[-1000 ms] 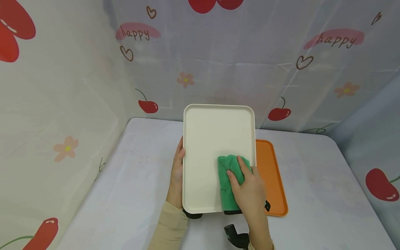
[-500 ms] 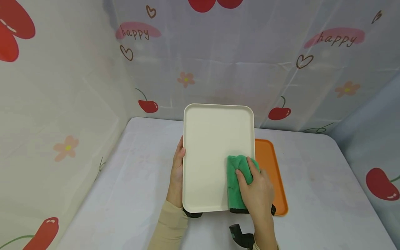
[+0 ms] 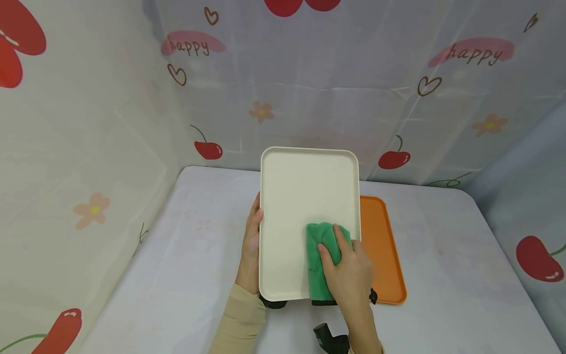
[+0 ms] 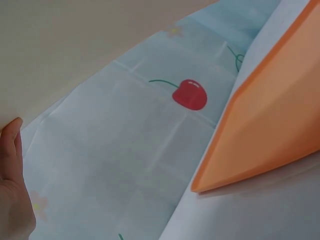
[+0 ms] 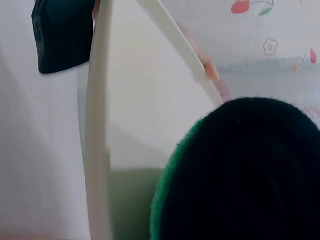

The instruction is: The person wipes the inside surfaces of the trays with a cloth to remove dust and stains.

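A cream rectangular tray point(image 3: 305, 191) is held up, tilted toward the head camera, above the white table. My left hand point(image 3: 251, 236) grips its left side, the thumb over the rim and the other fingers behind. In the left wrist view those fingers point(image 4: 11, 150) show at the edge of the tray's underside. A folded green cloth point(image 3: 319, 282) with a dark hem lies against the lower right of the tray's inner face. My right hand point(image 3: 352, 275) holds this cloth, thumb and fingers spread over it and pressing it on the tray. In the right wrist view the cloth point(image 5: 161, 200) hides that hand.
Behind the cream tray an orange tray point(image 3: 383, 250) lies on the white table point(image 3: 451, 275), partly covered from view. Wrist-camera mounts, the right one black point(image 3: 329, 339), stick out near both wrists. Printed sheets point(image 3: 309, 113) with cherries and hearts enclose the table's back and sides.
My right hand slid the cloth rightward to the tray's right edge, then back left across its lower part. The left hand and the cream tray have stayed nearly still.
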Demonstrator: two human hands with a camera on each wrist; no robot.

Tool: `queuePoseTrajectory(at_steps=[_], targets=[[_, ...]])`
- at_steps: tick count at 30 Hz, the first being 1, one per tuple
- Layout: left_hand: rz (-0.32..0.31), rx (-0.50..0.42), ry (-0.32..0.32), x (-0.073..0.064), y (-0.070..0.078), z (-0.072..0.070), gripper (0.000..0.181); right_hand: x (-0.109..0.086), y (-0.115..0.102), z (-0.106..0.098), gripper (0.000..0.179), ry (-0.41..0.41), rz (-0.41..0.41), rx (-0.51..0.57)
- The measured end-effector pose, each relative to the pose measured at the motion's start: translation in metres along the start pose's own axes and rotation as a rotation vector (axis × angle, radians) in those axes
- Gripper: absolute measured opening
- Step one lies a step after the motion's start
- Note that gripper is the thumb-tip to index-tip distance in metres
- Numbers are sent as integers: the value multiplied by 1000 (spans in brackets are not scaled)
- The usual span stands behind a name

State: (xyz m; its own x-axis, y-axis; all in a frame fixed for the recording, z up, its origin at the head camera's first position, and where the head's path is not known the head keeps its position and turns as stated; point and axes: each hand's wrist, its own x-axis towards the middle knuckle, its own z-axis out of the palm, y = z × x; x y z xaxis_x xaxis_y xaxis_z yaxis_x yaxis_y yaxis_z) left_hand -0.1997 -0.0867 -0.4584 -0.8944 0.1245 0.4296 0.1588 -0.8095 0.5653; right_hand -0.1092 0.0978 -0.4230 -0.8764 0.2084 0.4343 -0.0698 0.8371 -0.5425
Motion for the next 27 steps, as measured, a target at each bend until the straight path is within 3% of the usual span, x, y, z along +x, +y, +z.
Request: queuePoseTrajectory(at_steps=[11, 19, 22, 27], targets=[[4, 99, 27, 0, -2, -1, 37, -10, -33, 13, 53, -38, -127, -26], [-107, 161, 137, -4, 1, 2, 50, -20, -55, 24, 56, 2, -326, -49], [-139, 151, 137, -4, 3, 2, 53, -22, -61, 26, 55, 9, -356, -44], [-131, 116, 98, -5, 4, 0, 46, -22, -64, 26, 56, 4, -363, -45]])
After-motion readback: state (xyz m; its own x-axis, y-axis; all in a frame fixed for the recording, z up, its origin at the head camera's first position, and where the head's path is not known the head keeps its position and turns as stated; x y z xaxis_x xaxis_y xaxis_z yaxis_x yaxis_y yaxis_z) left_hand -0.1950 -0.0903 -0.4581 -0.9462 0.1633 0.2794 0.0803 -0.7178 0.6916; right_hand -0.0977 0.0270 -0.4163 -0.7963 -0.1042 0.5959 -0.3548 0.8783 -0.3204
